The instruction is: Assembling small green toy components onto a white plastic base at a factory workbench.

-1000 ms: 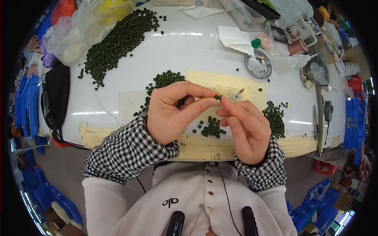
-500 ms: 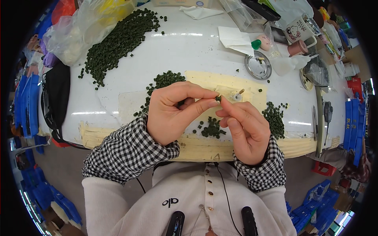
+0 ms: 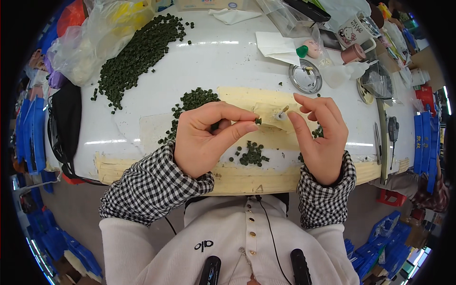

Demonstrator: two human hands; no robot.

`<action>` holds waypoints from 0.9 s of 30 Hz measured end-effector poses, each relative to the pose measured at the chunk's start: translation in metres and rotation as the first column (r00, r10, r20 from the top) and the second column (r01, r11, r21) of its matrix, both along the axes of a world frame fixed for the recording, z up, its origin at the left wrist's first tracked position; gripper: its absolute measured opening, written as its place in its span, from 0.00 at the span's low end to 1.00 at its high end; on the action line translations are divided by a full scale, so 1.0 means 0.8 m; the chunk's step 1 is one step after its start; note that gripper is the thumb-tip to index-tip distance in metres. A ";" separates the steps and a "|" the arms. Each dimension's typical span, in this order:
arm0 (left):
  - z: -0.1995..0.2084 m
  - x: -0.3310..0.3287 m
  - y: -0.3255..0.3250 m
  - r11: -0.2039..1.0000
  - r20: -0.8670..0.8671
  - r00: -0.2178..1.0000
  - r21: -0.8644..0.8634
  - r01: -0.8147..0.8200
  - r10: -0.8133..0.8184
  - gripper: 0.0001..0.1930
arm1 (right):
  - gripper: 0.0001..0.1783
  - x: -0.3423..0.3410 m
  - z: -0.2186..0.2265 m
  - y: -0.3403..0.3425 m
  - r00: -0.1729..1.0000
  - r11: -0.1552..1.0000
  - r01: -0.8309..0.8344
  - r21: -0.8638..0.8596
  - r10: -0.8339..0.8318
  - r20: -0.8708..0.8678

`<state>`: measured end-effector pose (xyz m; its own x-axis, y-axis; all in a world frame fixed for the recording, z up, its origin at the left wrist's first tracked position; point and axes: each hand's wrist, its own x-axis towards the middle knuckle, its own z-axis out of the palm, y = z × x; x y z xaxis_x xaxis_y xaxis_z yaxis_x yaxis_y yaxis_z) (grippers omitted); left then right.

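Note:
Between thumb and forefinger, my left hand point(image 3: 204, 135) pinches a small dark green round part point(image 3: 258, 121) above the yellow-taped patch point(image 3: 232, 95) of the table. Off to its right, my right hand point(image 3: 323, 133) is open, thumb and forefinger spread apart with nothing between them. Beside the right fingertips stands a small clear pot with a thin brown stick point(image 3: 283, 111) leaning in it. A loose cluster of green parts point(image 3: 253, 154) lies on the table below the hands. Another pile point(image 3: 197, 99) sits behind my left hand, and my right hand partly hides a further pile point(image 3: 318, 131).
A large heap of green parts point(image 3: 137, 61) spreads at the far left, next to plastic bags point(image 3: 90, 52). At the right are a round metal dish point(image 3: 305, 78), white paper point(image 3: 277, 46), a pink thread spool point(image 3: 353, 53), a mug point(image 3: 351, 35) and tweezers point(image 3: 378, 142).
My right hand has let go of the green part, moved right toward the small pot and opened. My left hand still pinches the part, almost in the same place.

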<state>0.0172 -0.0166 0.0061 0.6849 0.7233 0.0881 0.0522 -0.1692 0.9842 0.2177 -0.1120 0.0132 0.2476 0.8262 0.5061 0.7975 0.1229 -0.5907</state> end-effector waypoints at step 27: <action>0.000 0.002 -0.001 0.998 -0.046 0.998 0.045 0.043 -0.041 0.06 | 0.06 -0.012 0.037 -0.009 0.995 0.965 -0.070 0.251 0.087 -0.056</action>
